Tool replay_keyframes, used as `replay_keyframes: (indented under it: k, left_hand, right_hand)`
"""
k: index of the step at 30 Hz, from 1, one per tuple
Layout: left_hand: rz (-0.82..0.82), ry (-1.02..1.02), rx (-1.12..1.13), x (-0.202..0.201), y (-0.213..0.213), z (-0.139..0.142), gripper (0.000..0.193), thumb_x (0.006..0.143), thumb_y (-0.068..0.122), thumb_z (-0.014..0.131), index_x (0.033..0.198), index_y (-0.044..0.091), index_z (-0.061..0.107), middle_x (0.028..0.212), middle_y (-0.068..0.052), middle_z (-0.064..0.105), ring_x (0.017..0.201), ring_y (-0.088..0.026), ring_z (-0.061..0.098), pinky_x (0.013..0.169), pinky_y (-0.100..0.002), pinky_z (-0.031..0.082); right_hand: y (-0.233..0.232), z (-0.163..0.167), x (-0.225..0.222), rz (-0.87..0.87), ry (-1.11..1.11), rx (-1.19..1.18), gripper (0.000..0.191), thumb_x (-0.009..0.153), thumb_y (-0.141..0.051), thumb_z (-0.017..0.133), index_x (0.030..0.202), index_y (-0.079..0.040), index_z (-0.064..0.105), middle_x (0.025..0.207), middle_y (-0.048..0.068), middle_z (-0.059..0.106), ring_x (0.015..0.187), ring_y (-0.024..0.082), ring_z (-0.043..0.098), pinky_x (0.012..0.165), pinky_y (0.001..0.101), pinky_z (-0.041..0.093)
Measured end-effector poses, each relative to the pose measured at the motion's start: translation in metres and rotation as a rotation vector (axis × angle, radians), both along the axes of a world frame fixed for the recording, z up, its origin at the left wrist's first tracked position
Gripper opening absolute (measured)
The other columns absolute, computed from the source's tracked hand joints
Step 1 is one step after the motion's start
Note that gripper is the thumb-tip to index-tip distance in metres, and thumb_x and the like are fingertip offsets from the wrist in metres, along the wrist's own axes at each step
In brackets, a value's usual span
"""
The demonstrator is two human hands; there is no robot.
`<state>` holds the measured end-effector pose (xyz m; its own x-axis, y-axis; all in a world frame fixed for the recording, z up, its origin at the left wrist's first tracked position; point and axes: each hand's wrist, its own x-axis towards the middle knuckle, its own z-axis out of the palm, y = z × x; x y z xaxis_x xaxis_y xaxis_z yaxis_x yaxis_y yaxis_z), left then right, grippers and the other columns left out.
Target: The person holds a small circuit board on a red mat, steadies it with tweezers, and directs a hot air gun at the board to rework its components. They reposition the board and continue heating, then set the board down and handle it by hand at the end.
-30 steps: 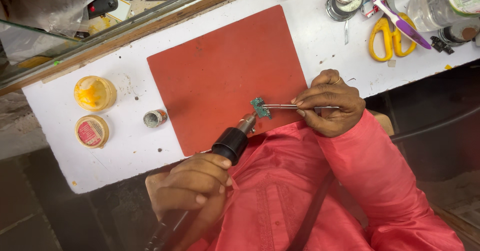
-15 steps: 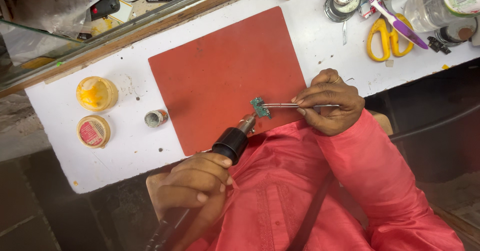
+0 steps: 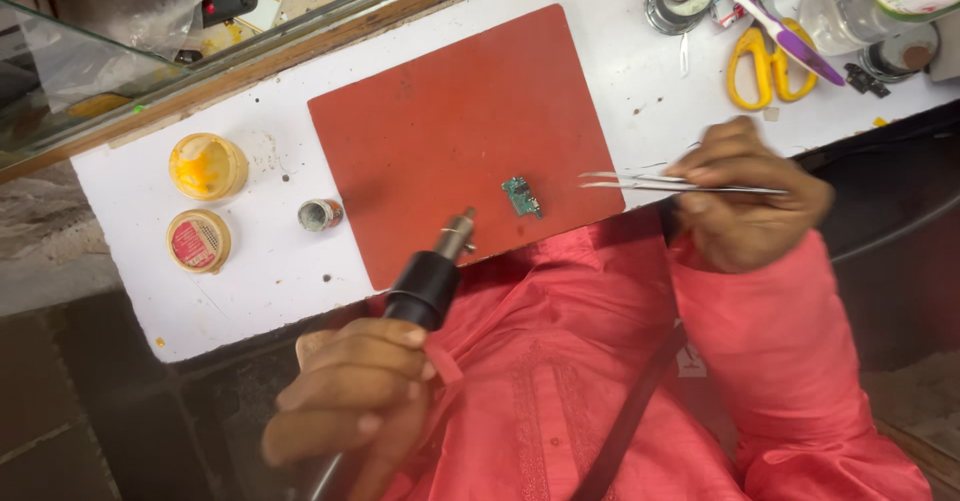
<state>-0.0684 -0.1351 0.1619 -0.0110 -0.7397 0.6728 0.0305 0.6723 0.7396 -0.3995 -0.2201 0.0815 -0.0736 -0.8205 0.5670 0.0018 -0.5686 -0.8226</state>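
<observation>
A small green circuit board [image 3: 520, 197] lies on the red mat [image 3: 440, 131], near its front edge. My left hand [image 3: 350, 401] grips the black handle of a hot-air tool [image 3: 425, 286]. Its metal nozzle points at the board from the left and stops short of it. My right hand [image 3: 745, 201] holds thin metal tweezers [image 3: 650, 182]. The tweezer tips hang just right of the board and do not touch it. My pink sleeves and shirt fill the lower part of the view.
On the white bench [image 3: 260, 271], left of the mat, stand a yellow open tin [image 3: 207, 165], a red-lidded tin [image 3: 198, 241] and a small metal pot [image 3: 318, 215]. Yellow scissors [image 3: 760, 66], a purple toothbrush [image 3: 790, 41] and a clear bottle [image 3: 860, 6] lie at the far right.
The tweezers were gripping the board with the nozzle right beside it. Now the tweezers have let go and drawn away to the right, and the nozzle has backed off to the left.
</observation>
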Motion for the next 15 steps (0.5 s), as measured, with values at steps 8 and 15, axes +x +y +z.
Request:
replay_keyframes:
  k: [8, 15]
  left_hand:
    - [0.236, -0.121, -0.239, 0.033, 0.032, 0.007, 0.042, 0.079, 0.014, 0.081, 0.097, 0.008, 0.044, 0.077, -0.013, 0.061, 0.071, -0.031, 0.073, 0.08, -0.055, 0.065]
    - [0.551, -0.665, 0.026, 0.094, 0.105, 0.022, 0.032, 0.085, 0.0, 0.072, 0.098, 0.007, 0.043, 0.089, -0.023, 0.066, 0.086, -0.041, 0.075, 0.098, -0.063, 0.062]
  right_hand:
    - [0.05, 0.014, -0.057, -0.168, -0.259, -0.032, 0.017, 0.093, -0.003, 0.075, 0.109, -0.002, 0.07, 0.095, 0.013, 0.07, 0.082, 0.02, 0.062, 0.075, 0.0315, 0.05]
    - [0.11, 0.009, -0.092, -0.043, -0.642, 0.234, 0.008, 0.112, -0.005, 0.063, 0.118, -0.003, 0.067, 0.104, 0.012, 0.072, 0.084, 0.019, 0.062, 0.083, 0.0335, 0.049]
